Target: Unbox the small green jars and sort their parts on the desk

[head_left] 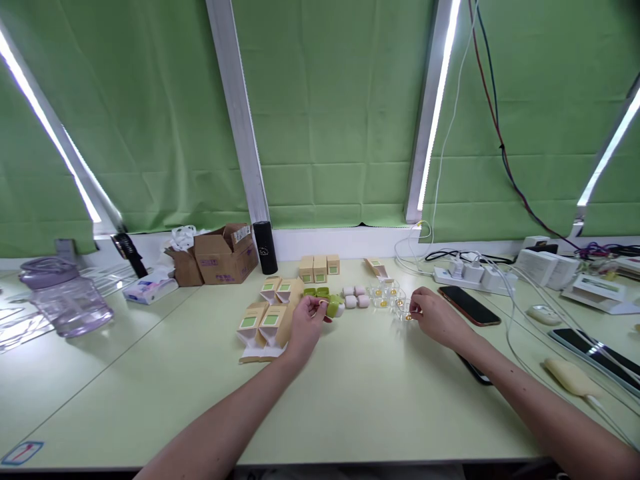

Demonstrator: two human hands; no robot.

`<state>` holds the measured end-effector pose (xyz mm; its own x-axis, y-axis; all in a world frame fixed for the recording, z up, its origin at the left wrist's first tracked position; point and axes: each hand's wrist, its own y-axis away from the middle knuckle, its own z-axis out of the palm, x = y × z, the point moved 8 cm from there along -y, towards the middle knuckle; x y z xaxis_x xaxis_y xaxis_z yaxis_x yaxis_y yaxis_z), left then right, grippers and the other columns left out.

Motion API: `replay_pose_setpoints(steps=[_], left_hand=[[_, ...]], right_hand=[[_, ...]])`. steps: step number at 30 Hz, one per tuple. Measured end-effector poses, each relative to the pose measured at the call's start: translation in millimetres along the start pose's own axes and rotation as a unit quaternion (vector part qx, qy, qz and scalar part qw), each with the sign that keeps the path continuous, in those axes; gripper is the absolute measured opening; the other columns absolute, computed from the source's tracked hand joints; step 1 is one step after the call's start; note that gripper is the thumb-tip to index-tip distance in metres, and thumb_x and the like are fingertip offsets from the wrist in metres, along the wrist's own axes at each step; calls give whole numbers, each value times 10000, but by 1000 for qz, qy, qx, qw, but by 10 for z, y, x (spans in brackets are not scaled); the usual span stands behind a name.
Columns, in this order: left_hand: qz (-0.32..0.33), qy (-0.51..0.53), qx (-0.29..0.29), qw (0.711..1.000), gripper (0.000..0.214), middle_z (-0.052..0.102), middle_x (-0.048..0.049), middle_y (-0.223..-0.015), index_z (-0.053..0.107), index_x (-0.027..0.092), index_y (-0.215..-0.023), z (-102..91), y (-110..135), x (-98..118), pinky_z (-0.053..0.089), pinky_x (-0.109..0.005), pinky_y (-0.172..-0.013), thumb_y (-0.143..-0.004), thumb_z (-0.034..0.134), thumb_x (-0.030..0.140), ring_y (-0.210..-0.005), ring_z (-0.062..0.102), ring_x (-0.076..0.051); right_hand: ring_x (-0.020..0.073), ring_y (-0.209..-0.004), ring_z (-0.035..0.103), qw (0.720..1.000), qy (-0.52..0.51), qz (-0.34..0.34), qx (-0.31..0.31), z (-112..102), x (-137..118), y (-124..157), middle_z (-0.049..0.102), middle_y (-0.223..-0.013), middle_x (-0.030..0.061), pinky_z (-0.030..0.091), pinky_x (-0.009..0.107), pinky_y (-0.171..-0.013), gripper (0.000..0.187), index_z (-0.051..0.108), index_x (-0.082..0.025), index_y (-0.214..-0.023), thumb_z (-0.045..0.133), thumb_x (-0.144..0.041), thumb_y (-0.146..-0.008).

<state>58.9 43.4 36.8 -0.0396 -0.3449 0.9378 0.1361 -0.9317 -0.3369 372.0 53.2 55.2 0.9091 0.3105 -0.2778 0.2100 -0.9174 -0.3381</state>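
Note:
My left hand (306, 325) pinches a small green and white piece (333, 307) between thumb and fingers, just above the table. Beyond it stand several similar green pieces (317, 292), partly hidden by the hand. Small white rounded pieces (355, 298) stand grouped between my two hands. My right hand (434, 317) has its fingers closed at the edge of a group of clear little cups (384, 296) with gold-coloured spots in them. A clear cup with a gold spot (407, 316) is at its fingertips. To the left of my left hand lie opened cardboard boxes (273, 319) with green labels.
Closed small boxes (320, 268) stand at the back, near a black cylinder (265, 248) and a brown carton (227, 255). A purple jug (65, 297) and tissue pack (150, 287) are left. Phones (470, 306), cables and a power strip (475, 280) occupy the right.

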Motion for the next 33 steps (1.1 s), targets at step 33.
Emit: replay_pose_setpoints(steps=[33], left_hand=[[-93, 147, -32, 984, 431, 654, -30, -769, 580, 161, -781, 77, 33, -102, 602, -340, -639, -700, 864, 474, -669, 651, -158]], right_hand=[[245, -937, 661, 970, -133, -141, 148, -154, -1264, -264, 688, -1093, 64, 520, 378, -767, 219, 635, -260, -1047, 547, -125, -899]])
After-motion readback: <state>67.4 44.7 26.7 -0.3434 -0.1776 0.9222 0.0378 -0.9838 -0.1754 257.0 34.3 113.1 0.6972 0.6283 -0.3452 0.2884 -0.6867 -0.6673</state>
